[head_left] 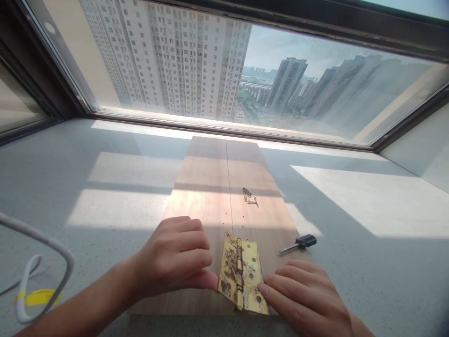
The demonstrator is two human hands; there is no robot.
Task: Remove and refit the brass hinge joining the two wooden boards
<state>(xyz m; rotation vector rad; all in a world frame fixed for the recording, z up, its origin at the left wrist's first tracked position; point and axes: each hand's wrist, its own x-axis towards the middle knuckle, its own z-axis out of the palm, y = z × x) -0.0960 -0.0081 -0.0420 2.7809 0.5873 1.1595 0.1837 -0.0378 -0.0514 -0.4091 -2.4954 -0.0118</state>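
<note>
The left hand [180, 255] and right hand [305, 295] grasp a rusty hinge [240, 275] by opposite edges, over the board's [206, 168] near end.

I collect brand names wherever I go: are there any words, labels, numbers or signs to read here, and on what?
None can be read.
No lettering shows on the hinge or screwdriver.
The yellow strip by the white cable shows no legible print.

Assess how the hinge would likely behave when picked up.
The brassy hinge looks metallic, so probably heavy for its size. Its flat leaves seem stiff, though the central knuckle may let them swing. Brown patches suggest possible stickiness.
</note>
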